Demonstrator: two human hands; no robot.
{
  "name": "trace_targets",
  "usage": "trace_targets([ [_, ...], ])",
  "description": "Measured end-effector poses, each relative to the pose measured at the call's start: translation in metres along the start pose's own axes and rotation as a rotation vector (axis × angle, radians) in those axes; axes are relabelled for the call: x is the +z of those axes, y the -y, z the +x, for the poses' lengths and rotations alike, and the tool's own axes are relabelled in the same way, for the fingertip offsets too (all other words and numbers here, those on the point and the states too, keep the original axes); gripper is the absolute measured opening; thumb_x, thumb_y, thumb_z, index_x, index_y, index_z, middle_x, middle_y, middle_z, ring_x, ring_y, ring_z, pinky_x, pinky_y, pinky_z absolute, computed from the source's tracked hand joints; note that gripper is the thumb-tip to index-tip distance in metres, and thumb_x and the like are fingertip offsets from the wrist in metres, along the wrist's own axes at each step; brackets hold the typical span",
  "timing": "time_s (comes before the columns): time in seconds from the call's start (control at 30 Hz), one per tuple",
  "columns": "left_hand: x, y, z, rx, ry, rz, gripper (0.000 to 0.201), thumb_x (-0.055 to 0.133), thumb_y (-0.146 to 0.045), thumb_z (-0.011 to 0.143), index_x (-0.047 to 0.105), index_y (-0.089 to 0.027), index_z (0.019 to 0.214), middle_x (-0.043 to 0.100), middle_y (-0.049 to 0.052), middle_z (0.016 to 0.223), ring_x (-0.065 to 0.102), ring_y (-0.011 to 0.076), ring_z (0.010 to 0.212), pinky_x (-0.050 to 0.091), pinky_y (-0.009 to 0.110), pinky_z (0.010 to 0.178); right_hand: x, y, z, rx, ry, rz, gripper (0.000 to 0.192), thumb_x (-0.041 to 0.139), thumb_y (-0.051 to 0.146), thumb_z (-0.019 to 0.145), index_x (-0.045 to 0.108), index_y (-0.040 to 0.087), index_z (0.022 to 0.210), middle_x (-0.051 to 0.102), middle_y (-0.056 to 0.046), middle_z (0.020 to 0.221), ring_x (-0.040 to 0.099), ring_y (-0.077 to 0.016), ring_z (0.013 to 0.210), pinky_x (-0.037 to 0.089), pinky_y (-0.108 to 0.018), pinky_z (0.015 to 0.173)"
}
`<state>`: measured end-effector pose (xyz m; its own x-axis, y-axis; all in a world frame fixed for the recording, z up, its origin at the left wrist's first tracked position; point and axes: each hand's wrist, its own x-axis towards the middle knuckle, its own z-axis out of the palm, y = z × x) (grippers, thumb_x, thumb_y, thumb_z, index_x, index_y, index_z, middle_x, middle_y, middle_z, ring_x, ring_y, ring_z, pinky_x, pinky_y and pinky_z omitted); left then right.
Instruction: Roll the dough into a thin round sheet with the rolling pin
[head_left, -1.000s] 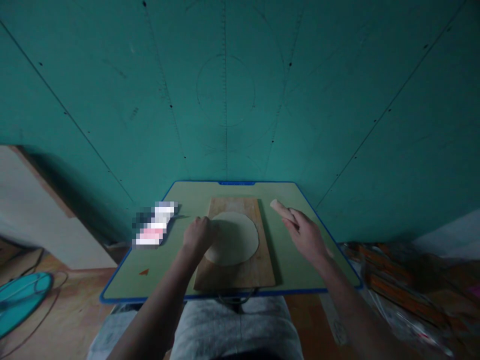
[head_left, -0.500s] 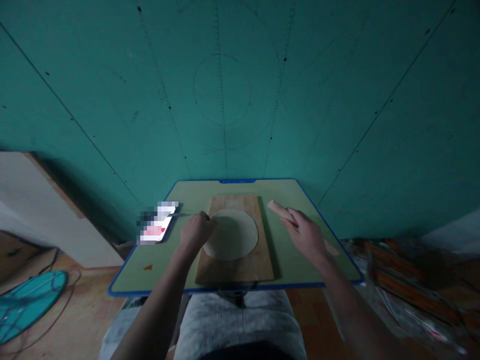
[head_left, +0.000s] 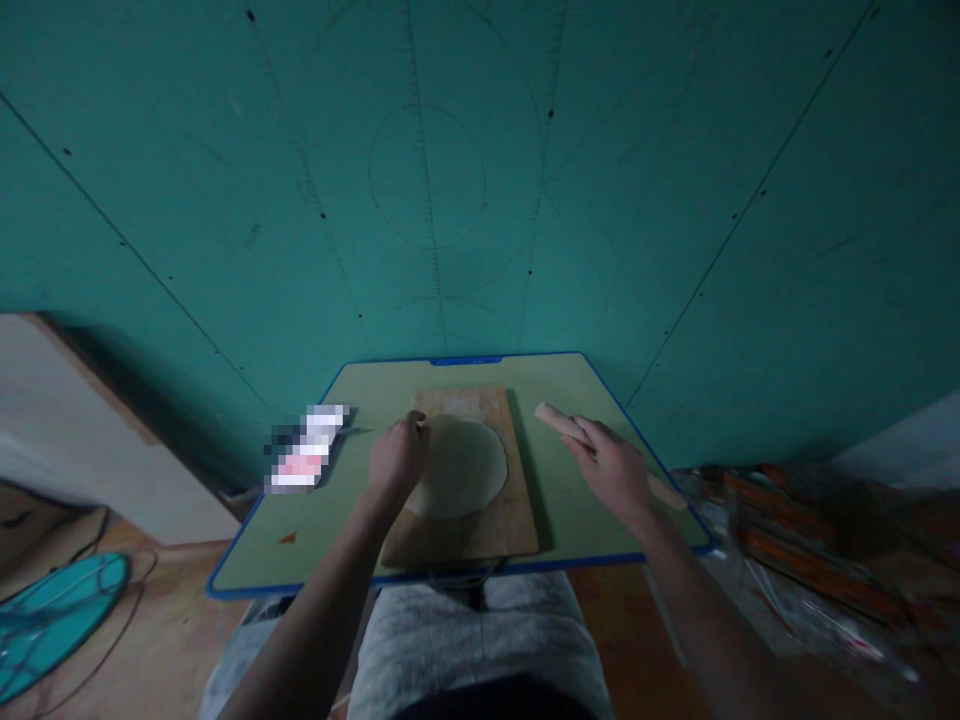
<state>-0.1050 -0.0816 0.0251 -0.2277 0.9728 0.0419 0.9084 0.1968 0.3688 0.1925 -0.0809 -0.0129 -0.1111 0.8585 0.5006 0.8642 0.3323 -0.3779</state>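
Background: teal panelled wall (head_left: 675, 200) behind a small green table (head_left: 330, 520) with blue edging.
Board: wooden board (head_left: 480, 535) lies at table centre.
Dough: flat round dough (head_left: 465, 465) rests on the board.
Left hand: left hand (head_left: 397, 455) sits at the dough's left edge, fingers curled onto it.
Right hand: right hand (head_left: 611, 470) is closed around a rolling pin (head_left: 559, 422), right of the board.
Other: blurred flat item (head_left: 307, 450) lies at table left.
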Motion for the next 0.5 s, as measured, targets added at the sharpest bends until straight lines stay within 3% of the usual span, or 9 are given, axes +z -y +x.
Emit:
trace_targets([
  [0.23, -0.015, -0.006, 0.002, 0.247, -0.084, -0.105, 0.026, 0.042, -0.025, 0.097, 0.066, -0.018, 0.104, 0.071, 0.013, 0.111, 0.069, 0.0242, 0.1, 0.051, 0.033, 0.088, 0.0, -0.004, -0.004, 0.017, -0.021, -0.025, 0.028, 0.053, 0.035, 0.095, 0.07, 0.022, 0.113, 0.077, -0.012, 0.099, 0.072, -0.0274, 0.084, 0.05, -0.034, 0.067],
  [0.4, -0.054, -0.013, -0.002, 0.485, -0.131, -0.315, 0.029, 0.045, -0.036, 0.093, 0.067, -0.017, 0.099, 0.072, 0.01, 0.098, 0.068, 0.0206, 0.082, 0.054, 0.032, 0.077, -0.003, -0.008, -0.005, 0.026, -0.03, -0.036, 0.029, 0.052, 0.037, 0.096, 0.071, 0.023, 0.113, 0.077, -0.011, 0.096, 0.072, -0.0272, 0.082, 0.051, -0.034, 0.067],
  [0.5, -0.082, -0.017, -0.007, 0.562, -0.059, -0.355, 0.029, 0.049, -0.04, 0.089, 0.067, -0.018, 0.095, 0.07, 0.005, 0.086, 0.065, 0.0174, 0.072, 0.052, 0.027, 0.066, -0.005, -0.009, -0.007, 0.024, -0.026, -0.041, 0.027, 0.052, 0.036, 0.096, 0.071, 0.024, 0.111, 0.077, -0.01, 0.095, 0.071, -0.0265, 0.08, 0.05, -0.034, 0.065],
])
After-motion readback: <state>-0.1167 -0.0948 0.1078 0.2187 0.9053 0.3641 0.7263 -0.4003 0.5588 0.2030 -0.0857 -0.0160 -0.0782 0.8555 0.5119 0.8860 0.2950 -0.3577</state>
